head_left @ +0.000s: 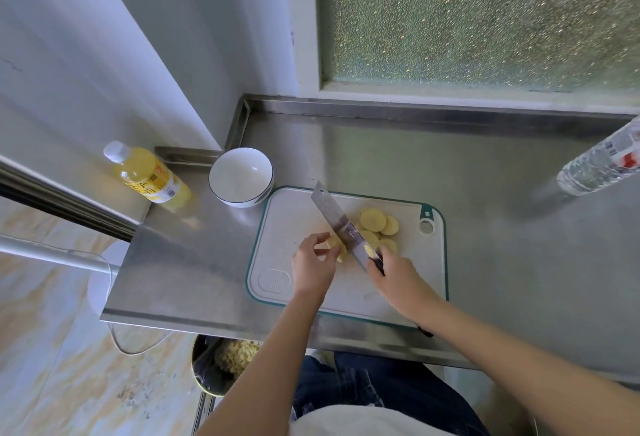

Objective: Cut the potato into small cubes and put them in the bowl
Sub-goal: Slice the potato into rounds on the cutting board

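Note:
On the white cutting board lie several round yellow potato slices, piled to the right of a cleaver. My right hand grips the cleaver's dark handle, with the blade angled across the board. My left hand holds a small stack of potato pieces against the blade's left side with curled fingers. The white bowl stands empty just beyond the board's far left corner.
A yellow drink bottle stands left of the bowl near the steel counter's left edge. A clear water bottle is at the far right. Below the counter's front edge sits a bin holding scraps.

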